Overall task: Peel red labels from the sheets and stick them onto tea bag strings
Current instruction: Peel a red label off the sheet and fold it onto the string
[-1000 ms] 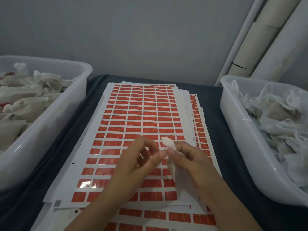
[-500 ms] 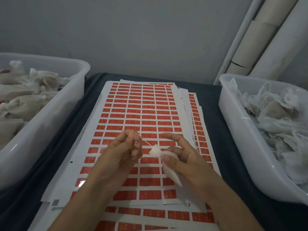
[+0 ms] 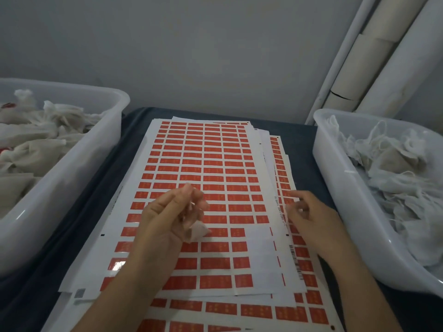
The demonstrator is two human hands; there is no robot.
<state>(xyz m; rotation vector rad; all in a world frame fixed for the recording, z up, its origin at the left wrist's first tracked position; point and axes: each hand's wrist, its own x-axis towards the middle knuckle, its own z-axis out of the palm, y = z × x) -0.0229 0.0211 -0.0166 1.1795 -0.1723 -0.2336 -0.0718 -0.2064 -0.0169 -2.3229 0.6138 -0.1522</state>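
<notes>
While both hands work over the middle, this is how things stand.

Worktop: a dark cloth (image 3: 115,164) covers it, and a plain grey wall (image 3: 203,56) stands behind.
Corner: pale pipes (image 3: 374,58) lean in the far right corner of the room.
Sheets: a stack of white label sheets (image 3: 203,164) lies along the middle of the worktop, with rows of red labels (image 3: 211,180); some places near the right lower part of the top sheet are already bare.
Left bin: a white plastic bin (image 3: 79,168) stands on the left, with tea bags inside; a few show red.
Right bin: a second white bin (image 3: 340,188) stands on the right, full of loose white tea bags (image 3: 395,168).
Left hand (image 3: 167,221): raised above the sheets, its fingers curled, and it pinches a tea bag (image 3: 195,232), which hangs just under the fingers.
String: too blurred to see clearly.
Right hand (image 3: 311,216): apart from the left one, low at the right edge of the top sheet; its fingertips (image 3: 291,208) are near a label there, but the blur hides if they pinch it.
</notes>
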